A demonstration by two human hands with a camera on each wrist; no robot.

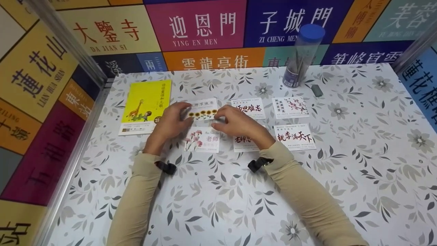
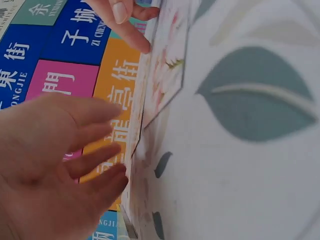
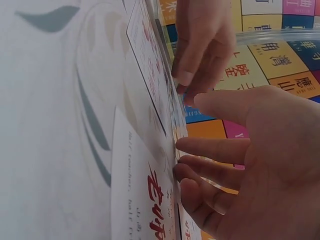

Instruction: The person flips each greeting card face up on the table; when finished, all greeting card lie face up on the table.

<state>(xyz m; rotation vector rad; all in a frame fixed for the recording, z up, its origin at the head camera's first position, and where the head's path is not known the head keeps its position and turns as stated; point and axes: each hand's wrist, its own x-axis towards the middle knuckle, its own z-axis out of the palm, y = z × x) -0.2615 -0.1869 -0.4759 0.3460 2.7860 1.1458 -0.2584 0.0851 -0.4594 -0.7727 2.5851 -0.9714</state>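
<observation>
A card with a row of sunflowers [image 1: 203,113] lies flat on the table between both hands. My left hand [image 1: 169,120] is at its left edge, fingers and thumb spread; the left wrist view shows those fingers loosely extended. At the opposite edge is my right hand [image 1: 239,122], its fingers gently bent and fingertips right at the card, holding nothing in the right wrist view. Just below lies a card with pink carnations [image 1: 195,140]. Under the right forearm, a red-lettered card [image 1: 241,143] is partly hidden, and another red-lettered card [image 1: 254,108] sits above it.
Farther right are a plum-blossom card [image 1: 292,107] and one more red-lettered card [image 1: 295,137]. A yellow book [image 1: 145,102] lies at the left. Behind the cards stand a clear blue-lidded tube [image 1: 302,56] and a small dark grey object [image 1: 316,90]. Printed panels wall the table's back and sides.
</observation>
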